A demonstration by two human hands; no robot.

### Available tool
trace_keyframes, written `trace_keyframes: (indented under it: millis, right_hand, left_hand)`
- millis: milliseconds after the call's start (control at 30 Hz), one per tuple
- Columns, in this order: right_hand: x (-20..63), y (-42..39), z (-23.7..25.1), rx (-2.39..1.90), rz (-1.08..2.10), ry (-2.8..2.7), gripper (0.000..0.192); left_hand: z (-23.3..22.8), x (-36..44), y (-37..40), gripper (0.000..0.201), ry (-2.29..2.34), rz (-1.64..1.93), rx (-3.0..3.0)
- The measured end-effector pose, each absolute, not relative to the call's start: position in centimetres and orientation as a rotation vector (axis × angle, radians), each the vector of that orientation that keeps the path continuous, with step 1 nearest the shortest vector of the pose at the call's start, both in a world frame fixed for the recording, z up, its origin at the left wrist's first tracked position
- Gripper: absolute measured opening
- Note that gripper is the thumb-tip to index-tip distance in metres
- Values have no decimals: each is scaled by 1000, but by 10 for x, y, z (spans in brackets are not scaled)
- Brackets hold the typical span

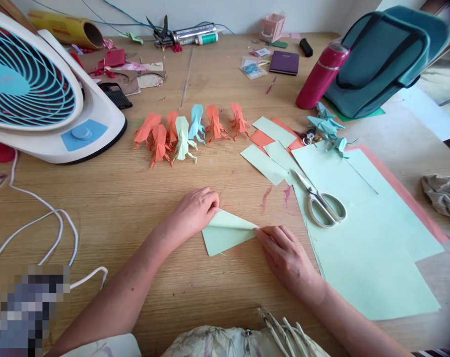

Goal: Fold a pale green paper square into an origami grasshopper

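Note:
A pale green sheet of paper [228, 235] lies on the wooden table, partly folded over along its upper side. My left hand [197, 208] pinches its upper left corner, fingers curled. At the pointed right end, my right hand [284, 253] grips the paper between thumb and fingers. White-handled scissors [325, 206] rest to the right on a stack of larger green sheets [373, 267]. Beyond my hands stand several folded paper figures in orange [160, 144], light green [182, 139] and blue [197, 121].
Cut paper strips [264, 163] lie near the scissors. A white fan [94, 114] stands at the left, its cord [57, 210] trailing forward. At the back right are a pink bottle [323, 77], a teal bag [381, 64] and a purple notebook [284, 62]. Small blue folded figures [325, 126] sit below the bag.

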State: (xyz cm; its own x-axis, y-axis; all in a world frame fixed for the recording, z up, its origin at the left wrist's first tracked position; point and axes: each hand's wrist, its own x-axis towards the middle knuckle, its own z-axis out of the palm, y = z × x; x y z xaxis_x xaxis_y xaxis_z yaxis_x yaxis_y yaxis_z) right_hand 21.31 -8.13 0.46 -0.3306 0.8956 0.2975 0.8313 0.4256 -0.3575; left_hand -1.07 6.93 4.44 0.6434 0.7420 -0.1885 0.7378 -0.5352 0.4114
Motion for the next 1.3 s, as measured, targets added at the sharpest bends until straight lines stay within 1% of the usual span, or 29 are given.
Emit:
trace_keyframes:
  millis: [200, 400, 767, 967, 1133, 1233, 1300]
  right_hand:
    - [214, -83, 3, -1523, 233, -2259, 50]
    - [212, -83, 3, -1507, 191, -2248, 49]
    - [213, -83, -2, -1512, 206, -2244, 63]
    - [213, -81, -3, -1523, 191, -2269, 57]
    - [213, -81, -4, -1544, 169, -2300, 51]
    - [213, -80, -4, -1560, 175, -2320, 48]
    - [212, -80, -3, -1578, 175, -2310, 44]
  left_hand:
    - [43, -9, 69, 19, 1163, 30, 2424]
    - [44, -9, 68, 21, 1164, 24, 2395]
    - [45, -12, 71, 16, 1167, 92, 2269]
    - [44, -13, 71, 18, 1167, 88, 2289]
    - [42, -11, 61, 14, 1171, 88, 2530]
    - [41, -6, 42, 20, 1117, 180, 2736]
    - [38, -2, 25, 27, 968, 282, 2871]
